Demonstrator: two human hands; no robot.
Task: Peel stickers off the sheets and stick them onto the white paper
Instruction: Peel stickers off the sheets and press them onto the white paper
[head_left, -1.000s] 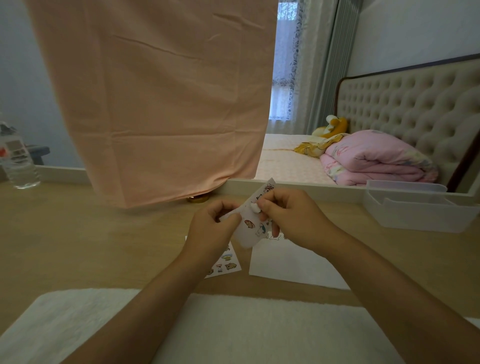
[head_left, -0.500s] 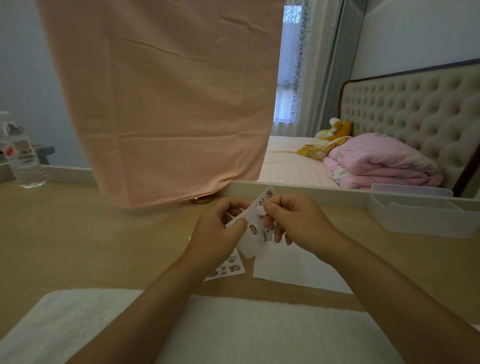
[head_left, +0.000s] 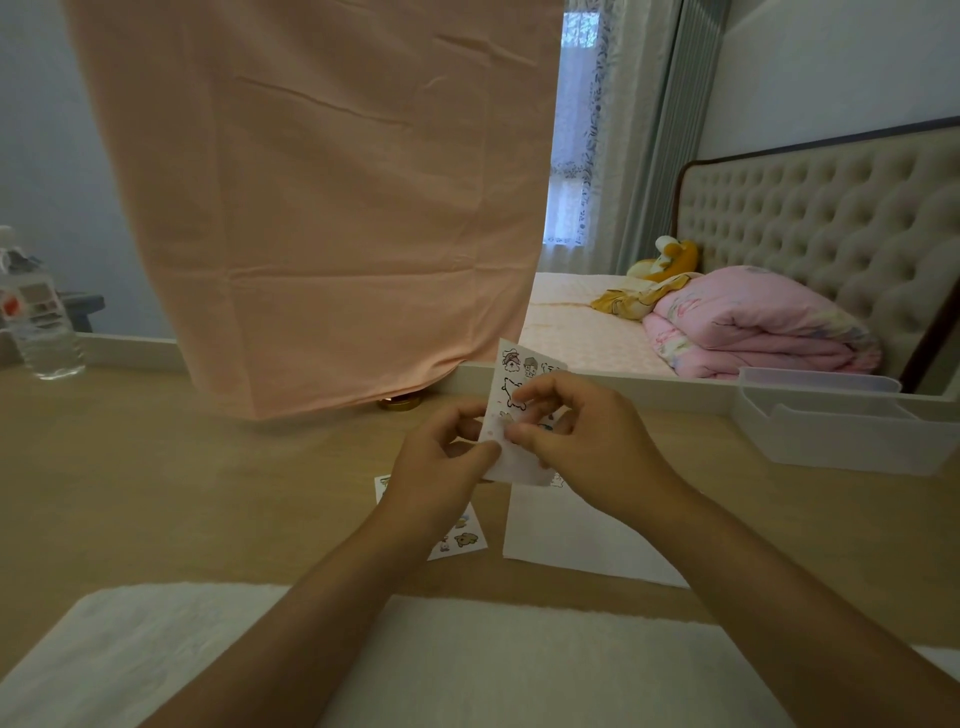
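Peach cloth (head_left: 311, 208); pale wood-grain desk (head_left: 156, 493); plain white paper (head_left: 561, 540). The raised sticker sheet (head_left: 511, 374) is white with black-outlined cartoon animals, the flat sticker sheet (head_left: 462, 538) white with brown ones. Pink, faintly printed quilt (head_left: 753, 327); beige button-tufted headboard (head_left: 831, 223); white mat (head_left: 467, 670).

On my feed, both hands are up over the wooden table (head_left: 182, 493). The left hand (head_left: 441, 467) pinches the lower edge of a sticker sheet (head_left: 519, 371), which is held upright. The right hand (head_left: 587, 447) pinches at the sheet's middle with thumb and forefinger. Below them I see a second sticker sheet (head_left: 462, 540) lying flat just beside the white paper (head_left: 561, 535). A water bottle (head_left: 39, 322) stands far left, a clear plastic bin (head_left: 841, 436) far right.
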